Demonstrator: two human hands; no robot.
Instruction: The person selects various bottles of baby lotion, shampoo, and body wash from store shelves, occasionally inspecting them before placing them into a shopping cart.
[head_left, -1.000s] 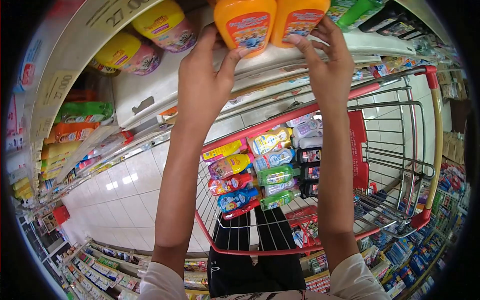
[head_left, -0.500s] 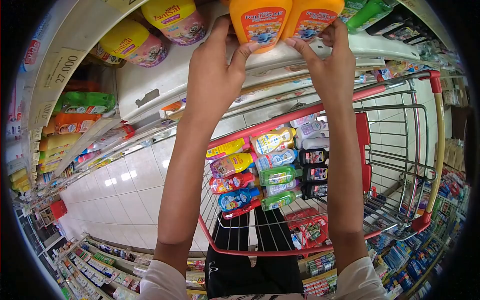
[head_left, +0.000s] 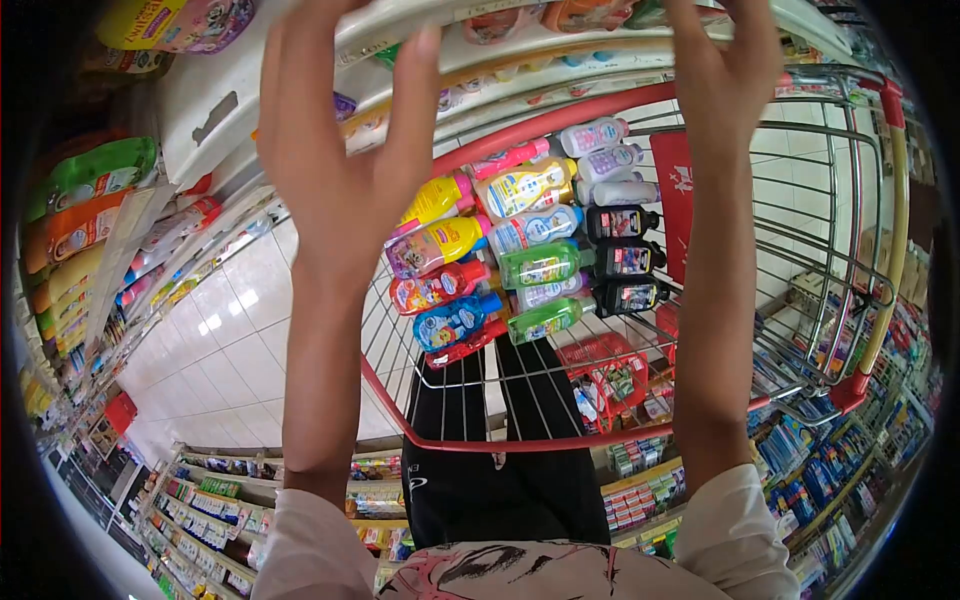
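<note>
My left hand (head_left: 340, 130) is raised in front of the shelf edge, thumb and fingers apart, with nothing visible in it. At the upper right, my right hand (head_left: 725, 85) also has its thumb and fingers apart, and its fingertips run out of the top of the view. Both hands are slightly blurred. Between and below them is the shopping cart (head_left: 560, 440), holding several bottles in rows: a yellow bottle (head_left: 440, 245), a green bottle (head_left: 540, 266), a blue bottle (head_left: 455, 322) and a black bottle (head_left: 628, 296). The orange bottles are out of sight.
A yellow-capped shampoo bottle (head_left: 200, 25) stands on the upper shelf at the left, with green bottles (head_left: 100, 175) lower down. The cart's red handlebar (head_left: 560, 120) runs beside the shelf. Behind is a red basket (head_left: 605, 375) near stocked shelves (head_left: 220, 510).
Both hands have come off the two orange bottles and spread apart, the left moving left and the right moving right. The view has shifted, and the orange bottles have left it.
</note>
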